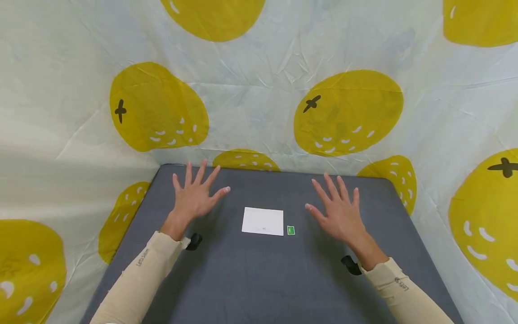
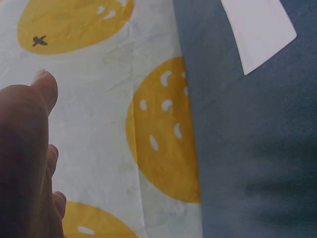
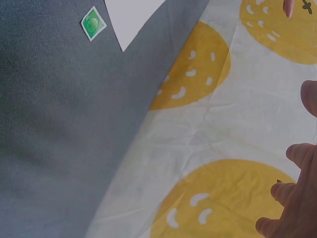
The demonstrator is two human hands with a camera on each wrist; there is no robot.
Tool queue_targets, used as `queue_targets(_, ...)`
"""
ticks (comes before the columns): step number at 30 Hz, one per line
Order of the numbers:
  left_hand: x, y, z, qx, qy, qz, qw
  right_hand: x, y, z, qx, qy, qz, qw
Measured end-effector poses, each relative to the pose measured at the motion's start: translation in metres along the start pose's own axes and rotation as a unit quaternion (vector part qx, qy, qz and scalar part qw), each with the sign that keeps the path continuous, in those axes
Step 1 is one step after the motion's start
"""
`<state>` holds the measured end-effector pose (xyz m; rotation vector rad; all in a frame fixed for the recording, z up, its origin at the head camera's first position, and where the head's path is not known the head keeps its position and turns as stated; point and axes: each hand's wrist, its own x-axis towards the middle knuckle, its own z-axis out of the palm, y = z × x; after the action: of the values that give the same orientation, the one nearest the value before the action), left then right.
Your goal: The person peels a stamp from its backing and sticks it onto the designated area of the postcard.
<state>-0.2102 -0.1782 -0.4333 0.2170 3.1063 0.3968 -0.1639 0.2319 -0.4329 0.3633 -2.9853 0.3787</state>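
Note:
A white envelope or card with faint small print near its lower edge lies flat on the grey surface. Just right of it, a small green postage stamp with a white border lies apart from it. My left hand hovers to the left of the white piece, fingers spread and holding nothing. On the other side, my right hand is held up with spread fingers, also holding nothing, to the right of the stamp. The right wrist view shows the stamp near a corner of the white piece.
The grey padded surface reaches back to a pale cloth hanging printed with yellow fruit shapes. More of this cloth stands along the left and right sides. Dark wrist devices sit under both cream sleeves.

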Motion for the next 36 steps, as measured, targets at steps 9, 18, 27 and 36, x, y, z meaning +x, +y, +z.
queue_targets(9, -0.004, 0.001, 0.008, 0.011, 0.004, -0.005, 0.9999, -0.002, 0.002, 0.011, 0.004, 0.001, -0.005, 1.000)
queue_targets(18, -0.008, 0.003, 0.015, 0.013, 0.000, -0.007, 0.9999, -0.004, 0.000, 0.016, 0.000, -0.011, -0.007, 1.000)
queue_targets(27, -0.010, 0.004, 0.021, 0.009, 0.013, -0.006, 0.9999, -0.007, 0.001, 0.022, 0.000, -0.013, -0.006, 1.000)
queue_targets(36, -0.012, 0.002, 0.027, 0.006, 0.010, -0.002, 0.9999, -0.011, -0.001, 0.027, 0.001, -0.011, -0.008, 1.000)
